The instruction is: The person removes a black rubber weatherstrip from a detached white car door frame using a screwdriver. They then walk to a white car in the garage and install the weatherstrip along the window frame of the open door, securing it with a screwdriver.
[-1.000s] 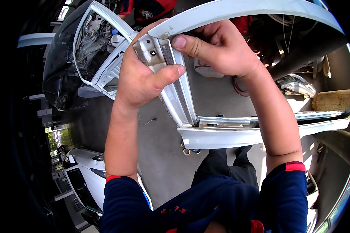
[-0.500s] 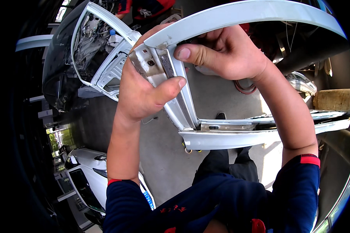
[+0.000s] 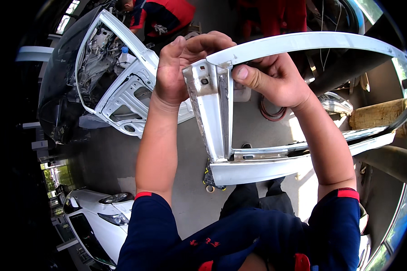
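A white car door's window frame (image 3: 298, 44) arches across in front of me, its upright pillar (image 3: 215, 119) running down toward the door's beltline panel (image 3: 257, 169). Bare metal with two holes shows at the pillar's top corner. My right hand (image 3: 276, 81) closes on this corner, thumb on the inner side, fingers partly hidden behind the top rail. On the pillar's other side is my left hand (image 3: 174, 72), its thumb lifted off and its fingers loosely bent. Those fingertips pass close behind the corner, so contact there is unclear.
Another white car door (image 3: 126, 97) stands open on a dark car at the left, where a co-worker (image 3: 167, 18) bends over. A white car (image 3: 99, 221) is at lower left. A red hose (image 3: 272, 110) and a brown cylinder (image 3: 377, 115) lie at right; tape (image 3: 210, 189) is on the floor.
My left thumb has come off the pillar, and that hand has opened and shifted up along the corner. My right hand keeps its hold. The view has swung, showing more of the co-worker.
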`<state>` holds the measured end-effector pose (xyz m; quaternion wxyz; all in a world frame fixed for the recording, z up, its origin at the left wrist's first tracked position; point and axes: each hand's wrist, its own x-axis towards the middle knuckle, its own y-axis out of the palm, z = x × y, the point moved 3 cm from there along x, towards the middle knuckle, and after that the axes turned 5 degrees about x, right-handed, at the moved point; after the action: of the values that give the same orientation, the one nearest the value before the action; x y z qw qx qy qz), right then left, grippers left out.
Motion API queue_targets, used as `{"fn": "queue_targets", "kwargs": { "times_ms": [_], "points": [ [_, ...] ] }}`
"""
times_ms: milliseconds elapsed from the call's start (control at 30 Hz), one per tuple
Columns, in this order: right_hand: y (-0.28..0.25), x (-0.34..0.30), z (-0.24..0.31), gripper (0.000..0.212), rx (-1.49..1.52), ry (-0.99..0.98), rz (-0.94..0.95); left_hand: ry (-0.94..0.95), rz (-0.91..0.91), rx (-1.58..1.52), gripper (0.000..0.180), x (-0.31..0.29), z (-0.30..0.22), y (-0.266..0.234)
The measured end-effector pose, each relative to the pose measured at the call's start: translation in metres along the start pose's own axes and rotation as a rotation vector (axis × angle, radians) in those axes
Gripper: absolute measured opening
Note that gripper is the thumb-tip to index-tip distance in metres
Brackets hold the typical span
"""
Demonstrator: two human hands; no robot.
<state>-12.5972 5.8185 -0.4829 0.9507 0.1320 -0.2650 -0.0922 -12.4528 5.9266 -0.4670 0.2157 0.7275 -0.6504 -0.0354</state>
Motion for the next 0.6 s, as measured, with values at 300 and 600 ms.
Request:
{"fn": "queue_targets", "kwargs": {
  "times_ms": [300, 600],
  "points": [
    [0.008, -0.026, 0.016, 0.023, -0.144, 0.199, -0.269, -0.015, 0.127, -0.114, 0.034, 0.008, 0.033, 0.015],
    [0.029, -0.021, 0.017, 0.027, 0.083, 0.118, -0.748, -0.152, 0.009, -0.241, 0.023, 0.013, 0.029, 0.031]
  ]
}}
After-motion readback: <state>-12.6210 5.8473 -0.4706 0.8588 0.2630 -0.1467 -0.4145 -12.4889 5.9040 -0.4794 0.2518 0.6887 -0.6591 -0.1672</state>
